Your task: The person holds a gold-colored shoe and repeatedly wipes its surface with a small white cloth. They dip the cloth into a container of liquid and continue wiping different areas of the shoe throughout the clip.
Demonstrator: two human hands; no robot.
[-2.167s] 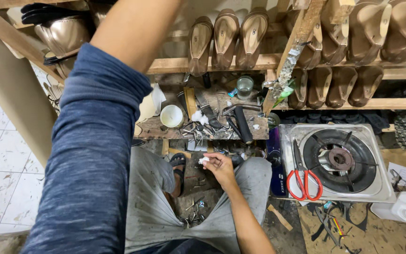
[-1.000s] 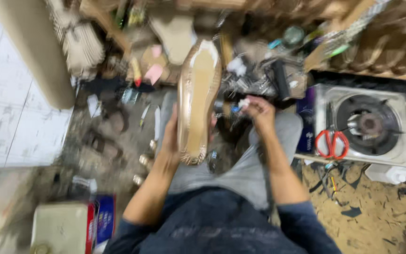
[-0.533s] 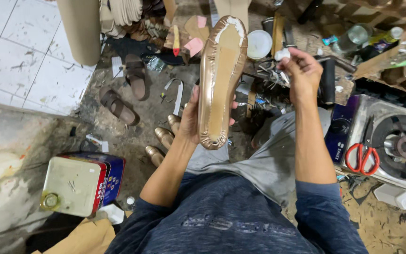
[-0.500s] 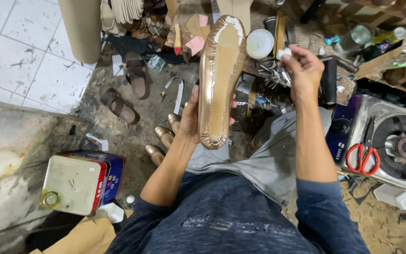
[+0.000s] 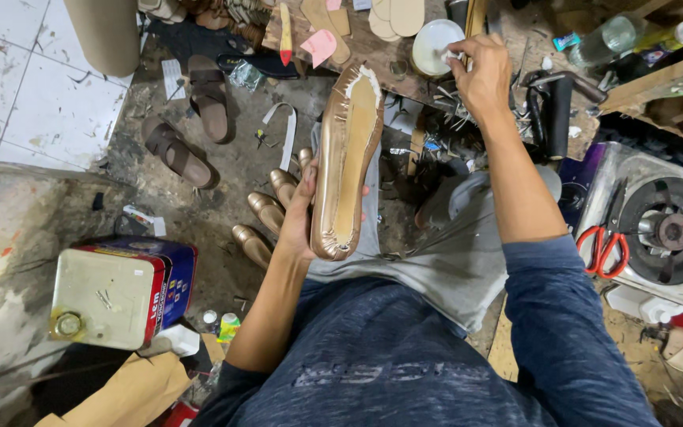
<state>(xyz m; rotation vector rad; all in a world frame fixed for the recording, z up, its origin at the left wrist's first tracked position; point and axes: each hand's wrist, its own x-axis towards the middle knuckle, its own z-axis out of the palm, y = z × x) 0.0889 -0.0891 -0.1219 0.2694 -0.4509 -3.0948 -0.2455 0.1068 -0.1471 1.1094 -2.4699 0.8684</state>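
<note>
Tin: a square metal tin (image 5: 116, 291) with a round cap and a blue and red printed side is standing on the floor by your left elbow; you cannot tell what is in it.
Small bottles: two little bottles (image 5: 221, 323) are lying on the floor just beside the tin.
Left hand: your left hand (image 5: 300, 212) is gripping the gold shoe (image 5: 345, 162) from the side, fingers wrapped behind it, sole up, above your lap.
Gold shoe: it is pointing away from you, its toe with a white patch reaching toward the counter (image 5: 373, 55).
Stove: a gas stove (image 5: 658, 229) is sitting at your right, red-handled scissors (image 5: 606, 245) lying on its near-left corner.
Gold heels: several gold heel pieces (image 5: 266, 217) are lying on the floor just left of the shoe.
Right hand: your right hand (image 5: 480, 75) is reaching to the counter, fingers pinching narrowly on something small and white beside the white tub (image 5: 435, 43); its contents are not visible.
Pink label: a pink paper tag (image 5: 319, 45) is lying on the counter, left of the tub.
Bottles: a clear bottle (image 5: 606, 35) and a yellow-labelled bottle (image 5: 662, 39) are lying at the far right.
Change: half a second ago your right hand was raised over your knee; now it is stretching farther to the tub, and the shoe is staying in your left hand.
</note>
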